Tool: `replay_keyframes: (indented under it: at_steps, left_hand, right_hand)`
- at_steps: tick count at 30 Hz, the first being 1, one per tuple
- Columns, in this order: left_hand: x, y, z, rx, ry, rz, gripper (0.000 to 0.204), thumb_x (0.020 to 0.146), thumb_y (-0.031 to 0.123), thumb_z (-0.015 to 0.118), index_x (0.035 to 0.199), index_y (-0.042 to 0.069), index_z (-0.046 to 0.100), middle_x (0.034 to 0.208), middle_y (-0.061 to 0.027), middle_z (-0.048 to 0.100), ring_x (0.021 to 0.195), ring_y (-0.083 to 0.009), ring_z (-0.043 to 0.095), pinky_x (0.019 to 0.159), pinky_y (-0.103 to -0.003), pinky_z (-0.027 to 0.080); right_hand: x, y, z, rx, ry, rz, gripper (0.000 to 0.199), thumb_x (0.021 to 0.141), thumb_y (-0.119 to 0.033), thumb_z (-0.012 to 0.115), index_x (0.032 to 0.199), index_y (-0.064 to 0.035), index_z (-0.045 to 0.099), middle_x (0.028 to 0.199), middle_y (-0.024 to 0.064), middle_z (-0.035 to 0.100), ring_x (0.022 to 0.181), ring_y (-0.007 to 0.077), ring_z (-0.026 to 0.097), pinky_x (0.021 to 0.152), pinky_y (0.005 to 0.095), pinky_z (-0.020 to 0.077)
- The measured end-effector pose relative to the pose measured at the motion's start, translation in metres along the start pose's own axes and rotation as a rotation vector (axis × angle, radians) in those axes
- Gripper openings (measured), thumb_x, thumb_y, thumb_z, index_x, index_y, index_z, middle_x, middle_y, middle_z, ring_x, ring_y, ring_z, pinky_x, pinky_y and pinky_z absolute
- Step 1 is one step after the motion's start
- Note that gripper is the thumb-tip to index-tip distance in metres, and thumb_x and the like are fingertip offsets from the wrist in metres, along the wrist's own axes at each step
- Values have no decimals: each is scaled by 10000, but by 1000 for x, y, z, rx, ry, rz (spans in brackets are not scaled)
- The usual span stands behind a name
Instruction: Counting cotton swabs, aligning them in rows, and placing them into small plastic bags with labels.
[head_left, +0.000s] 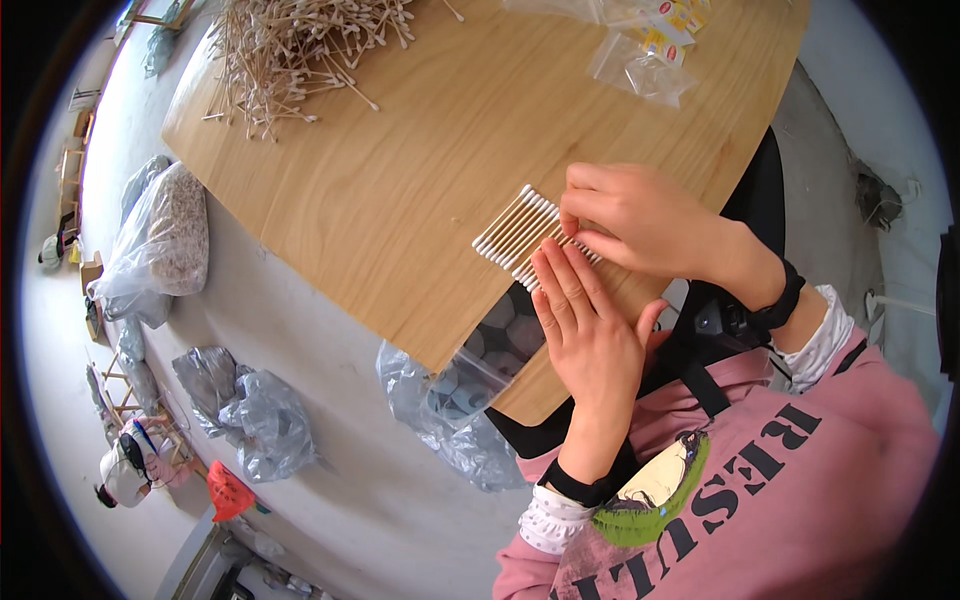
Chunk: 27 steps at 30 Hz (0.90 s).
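We logged one cotton-swab row [515, 233], best steadied lightly, under the fingertips of our flattened left hand [592, 340]; right hand [640, 212], bunched narrow alongside, contents indeterminable.

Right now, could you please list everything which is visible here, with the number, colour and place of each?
Table: one, light wood, centre
Loose cotton swabs: too many to count, white-tipped, heaped at top left of the table
Aligned cotton swabs: several, partly hidden, white-tipped, by the hands
Small bags: at least two, clear with yellow print, table's top right
Large filled bag: one, whitish, floor at left
Grey bags: several, grey, floor at lower left
Red bag: one, red, lower left
Co-worker: at least one, pale clothing, lower left
Wristbands: two, black, one per wrist
Top: one, pink, lower right
Left hand: one, bare, fingers over aligned swabs
Right hand: one, bare, at their right end
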<state>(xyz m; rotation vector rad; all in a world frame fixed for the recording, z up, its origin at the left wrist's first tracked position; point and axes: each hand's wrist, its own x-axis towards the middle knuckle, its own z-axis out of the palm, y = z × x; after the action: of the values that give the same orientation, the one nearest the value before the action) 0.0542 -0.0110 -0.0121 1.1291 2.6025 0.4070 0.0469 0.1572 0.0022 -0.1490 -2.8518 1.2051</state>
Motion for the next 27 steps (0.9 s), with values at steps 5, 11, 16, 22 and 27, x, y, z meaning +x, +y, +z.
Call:
replay_keyframes:
  at_steps: [5, 11, 16, 22, 27]
  left_hand:
    - [0, -1, 1, 9, 25, 11, 1128, 846, 705, 557, 1522, -123, 198, 1605, -305, 176, 1516, -414, 145, 1225, -476, 141]
    - [-3, -1, 3, 25, 30, 9, 1131, 843, 712, 553, 1521, -123, 204, 1605, -307, 177, 1513, -417, 156, 1221, -479, 156]
    - [-1, -3, 3, 35, 43, 12, 1157, 820, 731, 553, 1516, -129, 214, 1603, -309, 183, 1512, -420, 157, 1217, -480, 171]
    - [5, -9, -2, 25, 39, -6, 1185, 805, 717, 597, 1525, -127, 180, 1606, -316, 158, 1514, -436, 127, 1209, -514, 162]
    - [14, -17, -21, 23, 59, -28, 1220, 799, 658, 674, 1544, -108, 86, 1623, -308, 75, 1530, -416, 43, 1209, -548, 110]
  right_hand:
    - [13, -10, -13, -234, -147, 12, 136, 767, -114, 694, 827, -11, 630, 892, 129, 601, 840, 325, 640, 690, 412, 525]
    - [17, -7, -16, -333, -227, -61, 123, 828, -71, 651, 889, -14, 561, 908, 138, 554, 855, 344, 584, 692, 412, 482]
    - [-5, -4, -33, -240, -177, 18, 133, 844, -23, 605, 950, 10, 533, 957, 160, 559, 891, 354, 585, 746, 413, 481]
    - [-48, 3, -64, 97, 65, 216, 86, 891, -2, 569, 975, 10, 558, 971, 160, 562, 894, 318, 579, 793, 358, 466]
    - [-124, 46, -92, 206, 515, 462, 101, 991, -45, 549, 1044, -3, 624, 984, 6, 568, 880, 90, 533, 782, 248, 446]
